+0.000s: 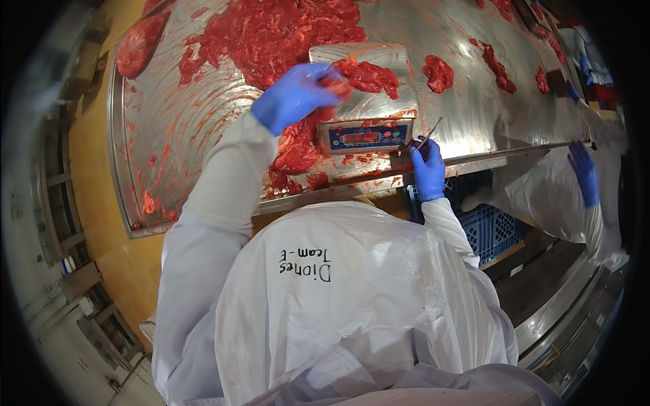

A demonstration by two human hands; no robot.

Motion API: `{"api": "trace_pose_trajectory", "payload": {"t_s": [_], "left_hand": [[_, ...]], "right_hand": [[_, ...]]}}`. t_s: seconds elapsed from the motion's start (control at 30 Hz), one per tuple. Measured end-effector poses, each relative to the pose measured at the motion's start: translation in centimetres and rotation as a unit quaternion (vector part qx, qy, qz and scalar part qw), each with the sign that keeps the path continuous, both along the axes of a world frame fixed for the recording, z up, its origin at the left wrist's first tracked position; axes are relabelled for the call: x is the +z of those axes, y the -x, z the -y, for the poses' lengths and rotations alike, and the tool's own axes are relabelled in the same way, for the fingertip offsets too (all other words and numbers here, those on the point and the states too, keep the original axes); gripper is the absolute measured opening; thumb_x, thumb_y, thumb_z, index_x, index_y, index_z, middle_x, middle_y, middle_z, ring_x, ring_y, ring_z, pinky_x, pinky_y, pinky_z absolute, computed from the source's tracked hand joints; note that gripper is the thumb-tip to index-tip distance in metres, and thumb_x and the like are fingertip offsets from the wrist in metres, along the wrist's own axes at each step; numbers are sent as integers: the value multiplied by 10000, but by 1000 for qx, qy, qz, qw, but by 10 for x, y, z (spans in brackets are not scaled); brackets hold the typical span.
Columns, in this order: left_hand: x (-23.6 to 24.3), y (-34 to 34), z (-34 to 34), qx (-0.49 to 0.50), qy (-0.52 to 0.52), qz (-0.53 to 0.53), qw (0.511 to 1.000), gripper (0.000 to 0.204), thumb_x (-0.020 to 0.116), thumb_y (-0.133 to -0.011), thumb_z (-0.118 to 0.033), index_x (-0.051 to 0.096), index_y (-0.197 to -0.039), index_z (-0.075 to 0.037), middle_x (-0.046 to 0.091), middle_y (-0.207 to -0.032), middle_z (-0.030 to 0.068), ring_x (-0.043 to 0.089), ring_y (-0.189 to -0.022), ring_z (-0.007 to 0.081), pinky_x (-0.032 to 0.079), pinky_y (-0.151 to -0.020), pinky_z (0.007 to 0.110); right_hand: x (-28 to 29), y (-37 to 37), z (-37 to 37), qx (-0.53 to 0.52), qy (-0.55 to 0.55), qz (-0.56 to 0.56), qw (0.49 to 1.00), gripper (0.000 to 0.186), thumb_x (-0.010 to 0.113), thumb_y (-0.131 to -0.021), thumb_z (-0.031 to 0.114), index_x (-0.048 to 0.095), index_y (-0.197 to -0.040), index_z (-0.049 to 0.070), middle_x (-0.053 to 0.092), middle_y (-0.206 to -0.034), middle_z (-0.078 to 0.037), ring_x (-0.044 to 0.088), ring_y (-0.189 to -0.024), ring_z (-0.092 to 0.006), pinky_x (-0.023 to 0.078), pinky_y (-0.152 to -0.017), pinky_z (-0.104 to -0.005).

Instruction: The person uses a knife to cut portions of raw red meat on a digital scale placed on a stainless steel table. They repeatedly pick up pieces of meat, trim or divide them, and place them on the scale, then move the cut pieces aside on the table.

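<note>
My left hand point(292, 96), in a blue glove, is closed on a piece of red meat point(333, 89) at the left edge of a scale. Its fingers are smeared by motion. On the metal top of the digital scale point(379, 108) lies another strip of raw meat point(369, 76). My right hand point(428, 170), also blue-gloved, is closed round a knife point(430, 132) at the scale's front right corner. The narrow blade points up and away; the handle is mostly hidden by the fingers. The scale's display panel point(367, 137) faces me and is lit red.
A large heap of meat point(271, 37) covers the far left of the steel table point(467, 128). More meat point(298, 150) lies left of the scale, and separate pieces point(438, 74) lie to its right. Blue crates point(491, 233) stand below the table. A co-worker's gloved hand point(583, 172) is at right.
</note>
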State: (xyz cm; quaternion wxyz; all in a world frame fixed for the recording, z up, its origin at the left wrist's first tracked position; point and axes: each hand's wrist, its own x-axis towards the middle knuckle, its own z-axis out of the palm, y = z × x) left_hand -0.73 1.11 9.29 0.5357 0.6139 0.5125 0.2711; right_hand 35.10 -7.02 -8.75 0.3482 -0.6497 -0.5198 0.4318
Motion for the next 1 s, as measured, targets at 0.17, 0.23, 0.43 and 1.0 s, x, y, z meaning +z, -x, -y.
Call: {"api": "trace_pose_trajectory", "payload": {"t_s": [0.17, 0.23, 0.43, 1.0], "left_hand": [[-78, 16, -23, 128, -210, -211, 946, 340, 783, -825, -139, 699, -1132, -21, 662, -1178, 203, 658, -1111, 343, 531, -936, 419], [-122, 42, -3, 165, -164, -255, 939, 321, 750, -831, -160, 689, -1125, -46, 671, -1111, 238, 626, -1159, 413, 532, -940, 478], [-174, 33, 73, 28, -48, -282, 958, 131, 684, -869, -96, 684, -988, -42, 702, -982, 184, 687, -912, 375, 548, -814, 446], [-93, 98, 15, 205, 12, -85, 975, 394, 715, -889, -37, 694, -1282, -43, 710, -1097, 28, 609, -845, 96, 512, -790, 264]], "right_hand": [[3, -2, -3, -16, -1, -46, 999, 381, 697, -1015, 101, 571, -1358, -6, 713, -1218, -103, 691, -1090, -152, 554, -979, -321], [2, -1, -2, -22, -2, -76, 997, 381, 693, -1018, 100, 570, -1363, -6, 714, -1212, -100, 688, -1096, -151, 551, -985, -320], [5, 2, -1, -29, -6, -89, 996, 408, 713, -994, 95, 564, -1355, -22, 725, -1133, -89, 694, -1008, -129, 568, -899, -296], [9, -26, 15, -59, -22, -172, 983, 356, 642, -1001, -10, 572, -1350, -9, 691, -1262, -125, 660, -1173, -182, 528, -1041, -321]]}}
